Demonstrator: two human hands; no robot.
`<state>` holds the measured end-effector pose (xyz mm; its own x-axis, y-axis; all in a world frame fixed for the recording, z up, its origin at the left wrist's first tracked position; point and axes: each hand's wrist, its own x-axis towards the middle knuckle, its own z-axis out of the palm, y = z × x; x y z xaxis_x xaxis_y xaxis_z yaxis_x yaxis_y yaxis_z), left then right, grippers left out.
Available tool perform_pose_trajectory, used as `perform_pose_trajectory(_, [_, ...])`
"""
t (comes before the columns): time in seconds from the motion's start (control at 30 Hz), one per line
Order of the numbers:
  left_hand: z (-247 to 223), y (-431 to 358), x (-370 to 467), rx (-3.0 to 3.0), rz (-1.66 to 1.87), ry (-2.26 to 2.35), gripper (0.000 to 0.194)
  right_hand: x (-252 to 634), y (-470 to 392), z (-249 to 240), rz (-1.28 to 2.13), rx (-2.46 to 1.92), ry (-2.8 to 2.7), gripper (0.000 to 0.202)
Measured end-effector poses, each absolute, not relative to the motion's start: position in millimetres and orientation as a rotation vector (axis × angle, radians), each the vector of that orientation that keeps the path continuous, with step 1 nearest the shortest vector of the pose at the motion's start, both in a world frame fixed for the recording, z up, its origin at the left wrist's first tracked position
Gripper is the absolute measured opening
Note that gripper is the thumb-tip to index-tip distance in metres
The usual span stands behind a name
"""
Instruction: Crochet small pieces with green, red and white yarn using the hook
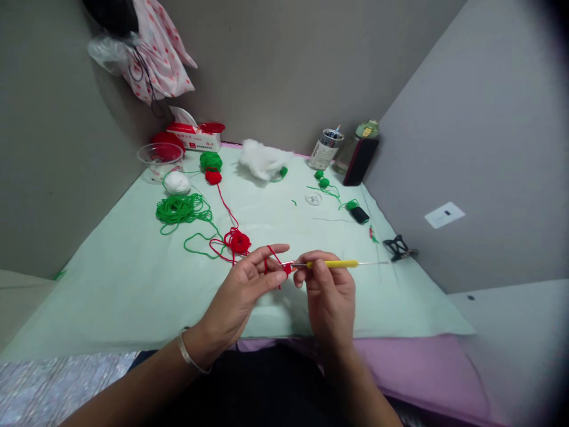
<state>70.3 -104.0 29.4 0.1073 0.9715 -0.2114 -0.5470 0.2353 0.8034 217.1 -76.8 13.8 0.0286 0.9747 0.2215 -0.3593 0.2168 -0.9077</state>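
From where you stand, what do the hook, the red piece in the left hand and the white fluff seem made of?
Hook: smooth, evenly yellow handle, probably plastic; thin, greyish shaft, seemingly metal.
Red piece: matte yarn, since strands trail from it; exact fibre unclear.
White fluff: soft, loose fibre, perhaps cotton or polyester, judging by its wispy edges.

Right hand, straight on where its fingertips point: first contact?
The right hand would likely first meet the small red yarn piece held in the left hand; the depth gap is unclear.
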Motion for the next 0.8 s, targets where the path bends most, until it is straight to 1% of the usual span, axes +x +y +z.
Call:
perform_pose_trajectory(0.2, [28,-105,72,0.679,1.219,0.781,0.033,217,-77,9,1.219,-0.734,-1.144,0.017])
perform_pose_trajectory(0.33, [27,-105,71,0.671,1.237,0.862,0.034,219,-78,9,1.136,-0.791,-1.221,0.02])
perform_pose_trajectory(0.4, [27,-105,73,0.641,1.277,0.889,0.035,219,-80,8,0.999,-0.817,-1.344,0.019])
perform_pose_trajectory(0.43, [28,-104,74,0.616,1.299,0.886,0.037,218,-82,7,0.877,-0.822,-1.434,0.018])
perform_pose_trajectory(0.53, [27,-102,77,0.494,1.292,0.814,0.041,218,-85,4,0.43,-0.774,-1.689,0.031])
perform_pose_trajectory(0.6, [27,-99,76,0.406,1.229,0.737,0.039,219,-85,4,0.332,-0.756,-1.73,0.035])
perform_pose_trajectory(0.67, [26,-97,72,0.343,1.202,0.706,0.03,223,-82,7,0.484,-0.804,-1.627,0.026])
perform_pose_trajectory(0.73, [27,-95,67,0.334,1.235,0.735,0.025,227,-78,12,0.747,-0.848,-1.425,0.017])
perform_pose_trajectory(0.8, [28,-95,65,0.396,1.284,0.779,0.028,228,-74,17,0.986,-0.824,-1.252,0.018])
